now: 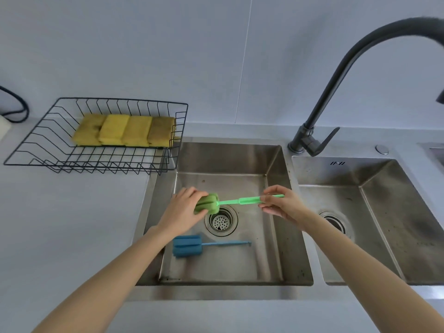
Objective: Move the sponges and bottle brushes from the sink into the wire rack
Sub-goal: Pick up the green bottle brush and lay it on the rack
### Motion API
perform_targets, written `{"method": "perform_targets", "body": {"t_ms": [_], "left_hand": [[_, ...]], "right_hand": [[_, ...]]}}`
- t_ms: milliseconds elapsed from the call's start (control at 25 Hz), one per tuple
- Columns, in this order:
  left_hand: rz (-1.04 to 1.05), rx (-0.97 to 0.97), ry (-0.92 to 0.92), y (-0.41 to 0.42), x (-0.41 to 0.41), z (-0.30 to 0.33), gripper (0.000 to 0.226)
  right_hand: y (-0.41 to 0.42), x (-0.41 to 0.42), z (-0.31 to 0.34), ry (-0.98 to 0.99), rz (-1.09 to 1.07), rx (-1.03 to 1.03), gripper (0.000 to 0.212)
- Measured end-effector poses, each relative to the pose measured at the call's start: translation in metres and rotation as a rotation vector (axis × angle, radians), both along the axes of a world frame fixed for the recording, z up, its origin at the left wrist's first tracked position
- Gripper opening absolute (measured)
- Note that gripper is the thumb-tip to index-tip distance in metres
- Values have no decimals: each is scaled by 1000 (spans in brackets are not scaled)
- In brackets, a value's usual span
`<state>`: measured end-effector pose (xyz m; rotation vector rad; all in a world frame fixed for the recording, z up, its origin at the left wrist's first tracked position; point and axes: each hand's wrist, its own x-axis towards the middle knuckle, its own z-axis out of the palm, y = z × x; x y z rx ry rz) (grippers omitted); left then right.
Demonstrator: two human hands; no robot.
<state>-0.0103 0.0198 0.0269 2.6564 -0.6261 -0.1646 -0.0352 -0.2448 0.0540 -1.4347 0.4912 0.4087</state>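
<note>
A green bottle brush (240, 201) is held level above the drain of the left sink (223, 162). My left hand (185, 210) grips its green sponge head, and my right hand (280, 204) pinches the far end of its handle. A blue bottle brush (189, 246) lies flat on the sink floor near the front, its head to the left. Several yellow sponges (125, 129) sit in a row at the back of the black wire rack (60, 162) on the counter to the left of the sink.
A black curved faucet (336, 75) rises behind the divider between the left sink and a second basin (374, 188) on the right. The round drain strainer (221, 221) sits below the green brush. A dark cable (21, 109) loops at the far left.
</note>
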Motion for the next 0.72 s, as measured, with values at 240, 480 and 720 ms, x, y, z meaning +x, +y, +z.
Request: {"method": "perform_targets", "body": {"t_ms": [240,480,720], "left_hand": [[-4,-74,-99,5,-4,31,44],[13,-118,-181,20,3,69,41],[55,-137,-237,49,29,106,39]], "right_hand": [[3,2,30,-120,-93,180,12],[15,21,60,-202,-104,173,11],[33,48,85,-256,-59,222,11]]}}
